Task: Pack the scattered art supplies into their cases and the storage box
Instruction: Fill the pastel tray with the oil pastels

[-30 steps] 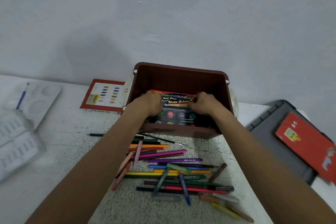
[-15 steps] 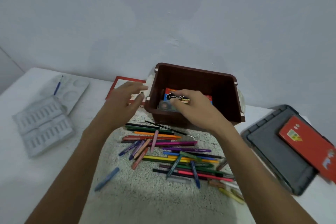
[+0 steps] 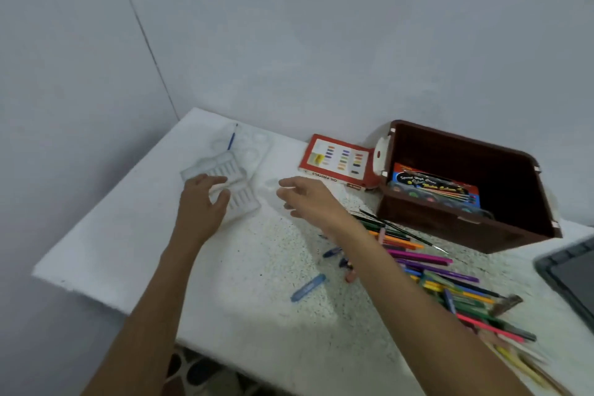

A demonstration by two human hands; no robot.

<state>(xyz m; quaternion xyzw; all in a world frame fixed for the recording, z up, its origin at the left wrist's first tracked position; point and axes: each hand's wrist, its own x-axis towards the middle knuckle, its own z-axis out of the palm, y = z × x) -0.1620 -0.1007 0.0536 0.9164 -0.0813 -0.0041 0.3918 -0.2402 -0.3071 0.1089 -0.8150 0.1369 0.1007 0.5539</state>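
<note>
The left hand (image 3: 202,202) rests spread on a clear plastic tray (image 3: 225,183); the right hand (image 3: 308,199) hovers open and empty just beside it. The white speckled table (image 3: 257,267) stands in a corner of grey walls (image 3: 289,42). At far right, the brown box (image 3: 466,228) holds a paint set (image 3: 437,190), with pens (image 3: 443,273) scattered near it.

White table (image 3: 135,254), scattered pens (image 3: 434,270)

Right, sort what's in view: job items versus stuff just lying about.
Job: brown storage box, watercolour set, clear plastic tray, oil pastels box, loose markers and pencils, blue crayon, paintbrush.
Lying about: grey lid.
</note>
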